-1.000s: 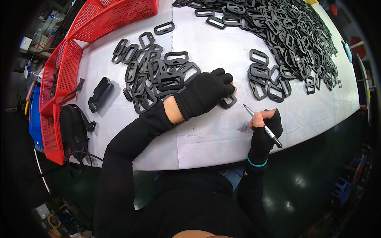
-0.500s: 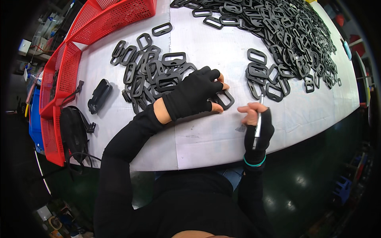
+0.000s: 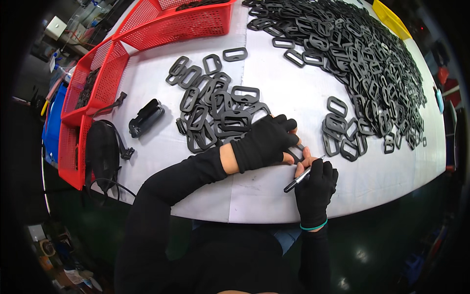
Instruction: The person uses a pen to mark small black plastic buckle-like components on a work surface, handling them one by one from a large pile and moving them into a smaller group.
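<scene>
My left hand [image 3: 268,143], in a black fingertip-less glove, is closed on a black oblong plastic ring [image 3: 295,156], mostly hidden by the fingers. Close on its right is my right hand [image 3: 317,188], gloved alike, gripping a slim silver-and-black pen-shaped tool [image 3: 297,180]. Its fine tip shows beyond the fingers. The right fingertips meet the ring's near end; whether they press on it I cannot make out. Behind my left hand lies a loose heap of similar black rings [image 3: 215,105]. A smaller cluster of rings [image 3: 335,122] sits beyond my right hand.
A large pile of black rings [image 3: 362,63] covers the far right of the white table [image 3: 274,196]. Red perforated baskets [image 3: 171,34] line the far left. A black open case [image 3: 147,117] and a black pouch [image 3: 103,152] with a cable lie left. A yellow bin [image 3: 391,19] stands far right.
My right hand has come in beside the left at the ring, and the tool has turned from near upright to slanting. The whole view has shifted, moving the table things right and down.
</scene>
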Motion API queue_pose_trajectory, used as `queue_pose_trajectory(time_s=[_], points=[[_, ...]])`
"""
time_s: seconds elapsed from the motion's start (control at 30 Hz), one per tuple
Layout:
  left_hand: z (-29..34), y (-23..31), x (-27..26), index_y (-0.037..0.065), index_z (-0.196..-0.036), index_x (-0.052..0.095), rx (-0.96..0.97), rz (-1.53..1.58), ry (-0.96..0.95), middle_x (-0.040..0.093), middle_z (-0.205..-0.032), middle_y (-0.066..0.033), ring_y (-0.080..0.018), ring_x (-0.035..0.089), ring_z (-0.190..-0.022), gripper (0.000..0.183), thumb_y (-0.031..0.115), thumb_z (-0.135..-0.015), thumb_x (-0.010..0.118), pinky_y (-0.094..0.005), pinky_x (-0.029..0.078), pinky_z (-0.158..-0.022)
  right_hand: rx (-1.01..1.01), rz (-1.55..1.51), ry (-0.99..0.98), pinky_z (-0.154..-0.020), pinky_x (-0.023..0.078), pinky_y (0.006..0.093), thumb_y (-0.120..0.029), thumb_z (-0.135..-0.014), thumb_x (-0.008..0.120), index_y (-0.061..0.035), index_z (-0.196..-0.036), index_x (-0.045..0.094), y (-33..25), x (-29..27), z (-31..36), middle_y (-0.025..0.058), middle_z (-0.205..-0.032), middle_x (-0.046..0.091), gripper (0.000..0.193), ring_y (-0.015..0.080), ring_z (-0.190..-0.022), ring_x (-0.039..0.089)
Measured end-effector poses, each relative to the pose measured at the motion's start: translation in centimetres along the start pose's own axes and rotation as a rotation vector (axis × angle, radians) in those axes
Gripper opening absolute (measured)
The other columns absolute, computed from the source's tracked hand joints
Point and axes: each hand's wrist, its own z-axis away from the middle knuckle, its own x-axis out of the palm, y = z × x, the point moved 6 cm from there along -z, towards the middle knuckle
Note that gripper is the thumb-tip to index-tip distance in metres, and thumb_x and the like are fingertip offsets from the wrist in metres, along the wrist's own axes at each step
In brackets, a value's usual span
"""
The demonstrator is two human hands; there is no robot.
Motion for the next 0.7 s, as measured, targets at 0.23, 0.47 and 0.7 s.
queue_pose_trajectory(time_s=[0.23,0.47,0.7], points=[[0.3,0.2,0.0,0.016,-0.098,0.064,-0.037,-0.166,0.012,0.054,-0.092,-0.0018,-0.0197,0.052,-0.088,0.042,0.042,-0.065,0.069,-0.0363,0.038,-0.075,0.006,0.114,-0.091,-0.093,0.029,0.0413,-0.012,-0.074,0.065,-0.0033,-0.109,0.055,-1.1,0.0,0.8,0.0011,-0.073,0.053,0.037,0.0188,-0.073,0.049],[0.2,0.1,0.1,0.017,-0.096,0.064,-0.068,-0.201,-0.007,0.055,-0.092,-0.0008,-0.0183,0.052,-0.087,0.042,0.044,-0.064,0.069,-0.0361,0.037,-0.077,0.015,0.211,-0.107,-0.100,0.026,0.0417,-0.011,-0.079,0.061,0.0018,-0.113,0.053,-1.4,0.1,0.4,0.0032,-0.077,0.056,0.037,0.0183,-0.077,0.052],[0.2,0.2,0.2,0.016,-0.094,0.063,-0.054,-0.173,0.014,0.055,-0.091,-0.0013,-0.0187,0.053,-0.087,0.040,0.042,-0.064,0.070,-0.0359,0.036,-0.078,-0.018,0.187,-0.013,-0.099,0.027,0.0436,-0.012,-0.077,0.064,0.0016,-0.120,0.049,-1.1,0.4,0.6,-0.0057,-0.072,0.055,0.047,0.0159,-0.069,0.048]])
